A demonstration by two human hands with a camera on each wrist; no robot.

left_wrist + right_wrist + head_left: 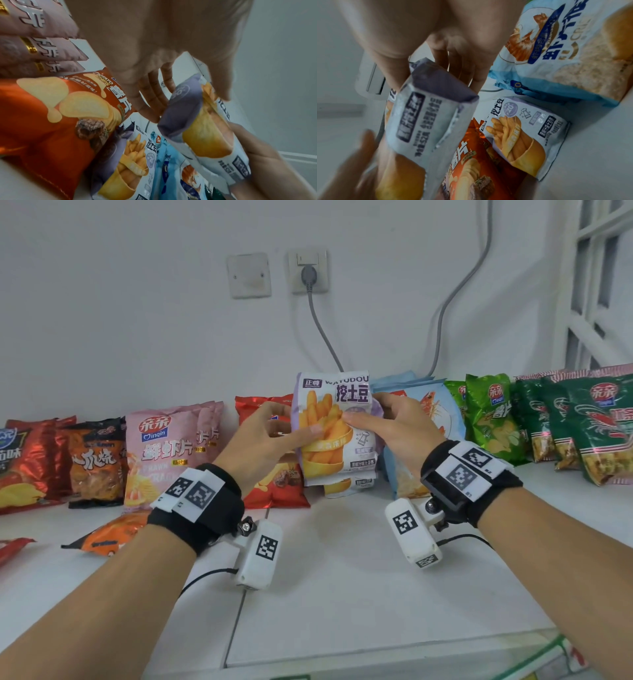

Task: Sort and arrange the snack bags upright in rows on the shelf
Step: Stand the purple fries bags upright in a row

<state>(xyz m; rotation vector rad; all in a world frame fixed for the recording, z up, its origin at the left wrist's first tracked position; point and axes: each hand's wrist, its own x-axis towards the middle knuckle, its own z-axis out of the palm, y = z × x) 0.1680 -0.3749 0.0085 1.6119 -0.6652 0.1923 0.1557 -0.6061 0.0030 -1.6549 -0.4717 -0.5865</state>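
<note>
White shelf (342, 577) carries a row of snack bags along the wall. Left hand (270, 436) and right hand (397, 426) pinch the fries bag (337, 429) by its two sides, upright, long axis vertical, held between them. It hangs just above a matching bag (349, 486) standing in the row, so its slot probably lies straight below, equally near both hands.

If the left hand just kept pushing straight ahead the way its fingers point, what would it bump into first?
Probably the red potato chip bag standing right behind the left hand, which grips the purple fries bag. Beyond that is the white wall. Depth is hard to judge here.
</note>
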